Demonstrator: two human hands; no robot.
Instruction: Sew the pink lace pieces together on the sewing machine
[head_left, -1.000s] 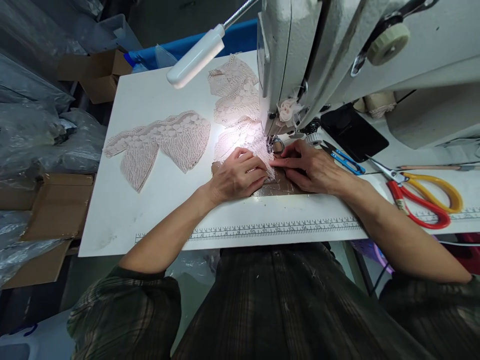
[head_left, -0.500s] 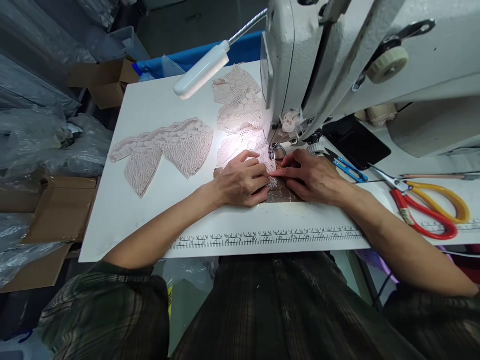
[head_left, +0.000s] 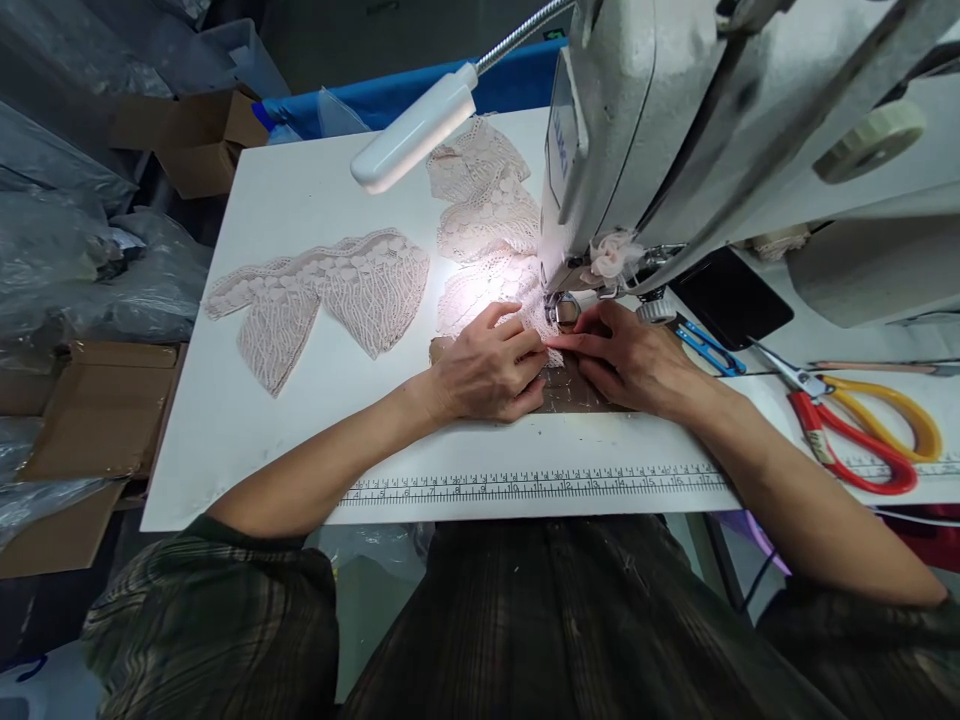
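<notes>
Pale pink lace (head_left: 491, 287) lies under the presser foot (head_left: 561, 310) of a sewing machine (head_left: 611, 130). My left hand (head_left: 491, 365) rests on the lace just left of the foot, its fingers curled and closed on the fabric edge. From the right, my right hand (head_left: 630, 358) meets it with the index finger stretched to the lace edge and the thumb tucked close by. Its fingertips seem to pinch the edge, partly hidden. Beneath both hands is a brown sheet (head_left: 577, 390) with thread bits on it.
Another lace piece (head_left: 322, 290) lies flat at left. A lamp (head_left: 412, 130) hangs over the white table (head_left: 262, 440). Red-and-yellow scissors (head_left: 862, 420), blue thread snips (head_left: 709, 348) and a black phone (head_left: 731, 298) lie at right. Cardboard boxes (head_left: 105, 410) stand beyond the left edge.
The head view has shifted slightly, so the machine appears larger and farther right. Both hands keep nearly the same place at the lace edge.
</notes>
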